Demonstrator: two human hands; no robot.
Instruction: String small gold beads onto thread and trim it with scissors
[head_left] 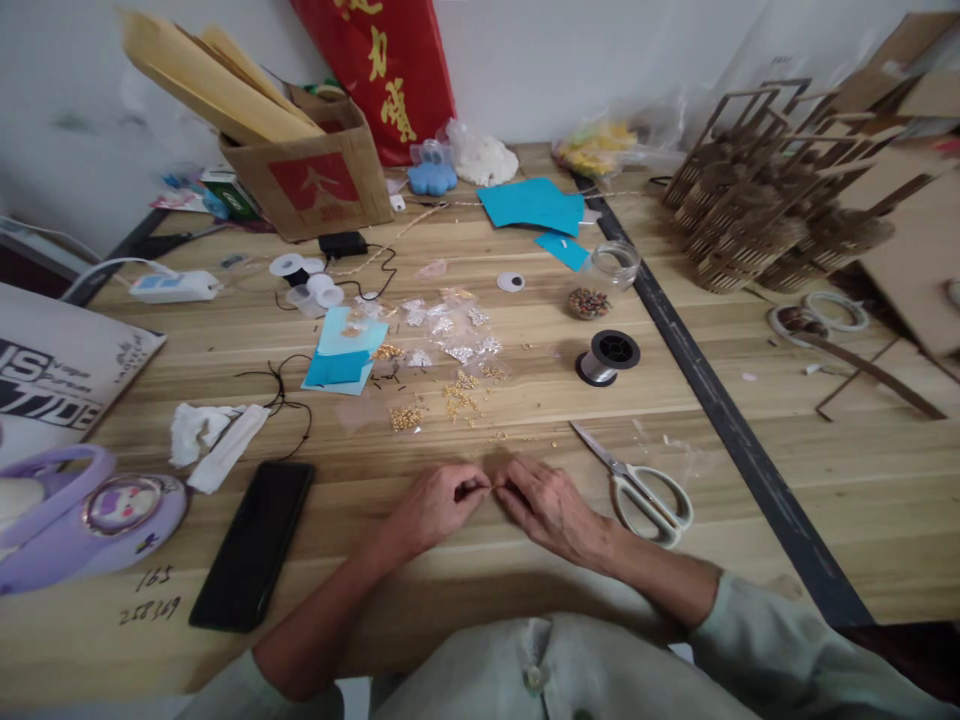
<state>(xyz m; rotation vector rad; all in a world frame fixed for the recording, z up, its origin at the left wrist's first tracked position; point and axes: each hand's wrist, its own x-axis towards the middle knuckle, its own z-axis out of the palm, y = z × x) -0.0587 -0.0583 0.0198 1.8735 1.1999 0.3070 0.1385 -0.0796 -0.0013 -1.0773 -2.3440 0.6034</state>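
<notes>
My left hand and my right hand meet fingertip to fingertip low in the middle of the view. Both are closed in a pinch, and a tiny golden piece shows between them, too small to make out. Just beyond the fingers a thin gold chain lies on the wooden table. Farther off are gold beads and small bags of silver pieces. Scissors with pale handles rest to the right of my right hand, and a spool of wire stands beyond them.
A black phone and a purple device lie at the left. Blue sheets, a jar and a paper bag are at the back. Brown woven baskets stand at the back right.
</notes>
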